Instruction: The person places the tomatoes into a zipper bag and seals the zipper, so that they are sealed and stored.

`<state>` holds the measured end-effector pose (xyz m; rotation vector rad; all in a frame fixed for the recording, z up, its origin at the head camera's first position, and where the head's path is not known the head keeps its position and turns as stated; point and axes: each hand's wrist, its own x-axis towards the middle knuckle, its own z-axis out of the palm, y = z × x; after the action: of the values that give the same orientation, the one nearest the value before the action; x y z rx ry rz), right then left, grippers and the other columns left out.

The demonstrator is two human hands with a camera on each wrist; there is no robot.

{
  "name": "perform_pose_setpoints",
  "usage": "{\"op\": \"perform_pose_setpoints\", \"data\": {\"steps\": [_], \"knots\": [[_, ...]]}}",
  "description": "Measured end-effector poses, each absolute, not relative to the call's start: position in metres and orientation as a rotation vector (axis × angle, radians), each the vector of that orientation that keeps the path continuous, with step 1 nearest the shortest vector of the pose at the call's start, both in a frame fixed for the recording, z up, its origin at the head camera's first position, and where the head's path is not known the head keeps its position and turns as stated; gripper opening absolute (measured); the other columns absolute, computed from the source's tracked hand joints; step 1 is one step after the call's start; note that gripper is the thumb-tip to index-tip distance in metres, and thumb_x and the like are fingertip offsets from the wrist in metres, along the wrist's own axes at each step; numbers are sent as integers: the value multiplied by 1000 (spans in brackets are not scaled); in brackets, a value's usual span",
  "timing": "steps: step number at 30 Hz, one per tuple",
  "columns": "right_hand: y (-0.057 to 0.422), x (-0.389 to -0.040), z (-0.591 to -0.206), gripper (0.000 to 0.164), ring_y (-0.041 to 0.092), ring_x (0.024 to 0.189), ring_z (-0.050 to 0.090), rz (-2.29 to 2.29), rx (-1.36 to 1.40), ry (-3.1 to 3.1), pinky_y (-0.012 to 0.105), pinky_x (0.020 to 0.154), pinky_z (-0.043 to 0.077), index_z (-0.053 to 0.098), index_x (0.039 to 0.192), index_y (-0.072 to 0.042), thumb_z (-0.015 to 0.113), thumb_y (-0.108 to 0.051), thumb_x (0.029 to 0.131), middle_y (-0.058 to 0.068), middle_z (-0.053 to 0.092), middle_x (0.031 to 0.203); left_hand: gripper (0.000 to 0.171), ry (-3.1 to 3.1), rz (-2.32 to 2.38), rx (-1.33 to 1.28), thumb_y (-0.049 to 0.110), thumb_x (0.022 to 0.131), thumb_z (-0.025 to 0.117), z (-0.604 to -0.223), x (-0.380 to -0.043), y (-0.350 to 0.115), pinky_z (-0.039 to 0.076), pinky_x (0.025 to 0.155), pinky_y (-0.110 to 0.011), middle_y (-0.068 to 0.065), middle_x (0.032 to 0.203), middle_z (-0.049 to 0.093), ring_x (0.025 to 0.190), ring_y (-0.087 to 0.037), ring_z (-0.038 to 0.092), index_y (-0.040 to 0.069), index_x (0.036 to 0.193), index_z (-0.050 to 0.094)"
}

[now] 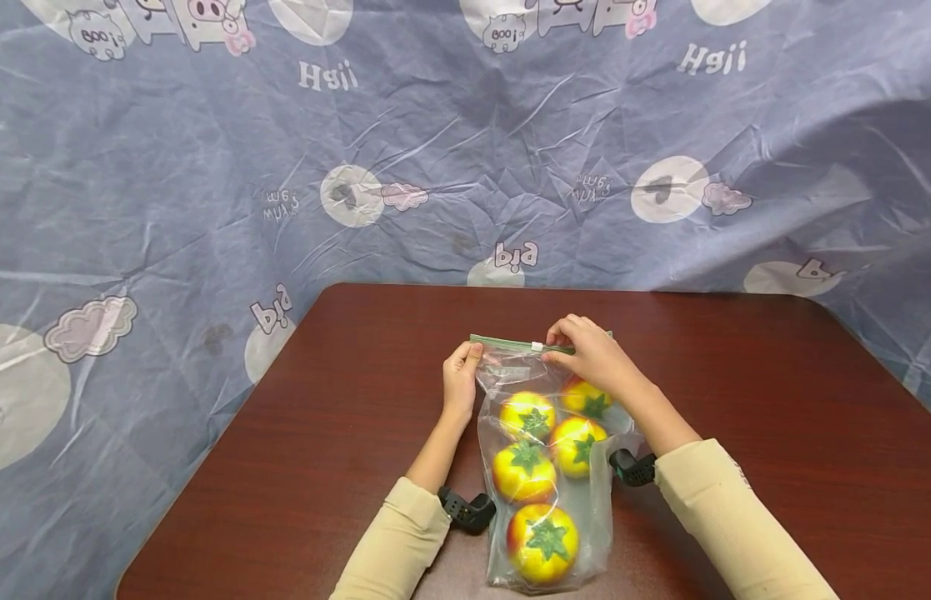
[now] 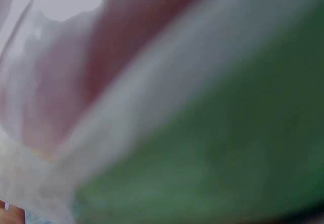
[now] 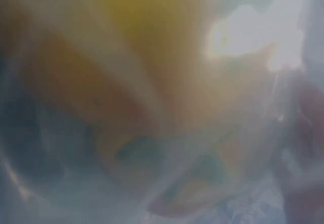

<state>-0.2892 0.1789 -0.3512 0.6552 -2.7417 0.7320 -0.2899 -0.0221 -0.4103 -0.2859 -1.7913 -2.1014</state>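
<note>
A clear slider zip bag lies on the table with several yellow-red toy fruits inside, each with a green star-shaped leaf top. My left hand pinches the bag's upper left corner, at the end of the green zip strip. Along the strip's right part, my right hand grips the zip between thumb and fingers, just right of the white slider. Plastic and a blurred green patch fill the left wrist view. Fruits appear hazily through plastic in the right wrist view.
The dark red-brown table extends around the bag on both sides. Behind it hangs a wrinkled blue-grey printed cloth. Black wrist cameras sit beside the bag's edges, below the hands.
</note>
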Motion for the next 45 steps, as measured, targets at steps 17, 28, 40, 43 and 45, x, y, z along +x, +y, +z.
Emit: {"op": "perform_pose_setpoints", "data": {"steps": [17, 28, 40, 43, 45], "knots": [[182, -289, -357, 20, 19, 80, 47, 749, 764, -2696, 30, 70, 44, 51, 95, -2, 64, -7, 81, 9, 51, 88, 30, -1769, -2137, -260, 11, 91, 50, -407, -287, -22, 37, 60, -16, 7, 63, 50, 63, -4, 44, -17, 80, 55], [181, -286, -344, 7, 16, 75, 50, 695, 865, -2507, 30, 66, 46, 57, 81, -5, 64, -2, 79, 6, 55, 82, 30, -1724, -2177, -308, 8, 92, 46, -406, -288, -24, 41, 61, -16, -1, 59, 63, 64, -3, 55, -19, 82, 55], [176, -280, -338, 8, 15, 75, 44, 563, 808, -2569, 28, 65, 38, 54, 81, -11, 62, -8, 82, 0, 52, 76, 30, -1717, -2190, -324, 8, 92, 47, -404, -290, -28, 41, 65, -17, -6, 57, 66, 68, -4, 58, -19, 82, 55], [176, -281, -338, 8, 15, 74, 42, 574, 840, -2587, 28, 65, 36, 52, 82, -10, 60, -9, 84, 0, 49, 76, 30, -1712, -2177, -335, 9, 93, 46, -403, -290, -28, 42, 66, -17, -10, 58, 65, 67, -4, 59, -18, 84, 57], [177, -281, -339, 8, 13, 73, 42, 585, 847, -2598, 27, 65, 36, 51, 83, -10, 60, -11, 84, 0, 48, 78, 30, -1711, -2172, -339, 9, 93, 46, -403, -290, -28, 42, 68, -18, -11, 58, 65, 68, -4, 59, -18, 86, 58]]}}
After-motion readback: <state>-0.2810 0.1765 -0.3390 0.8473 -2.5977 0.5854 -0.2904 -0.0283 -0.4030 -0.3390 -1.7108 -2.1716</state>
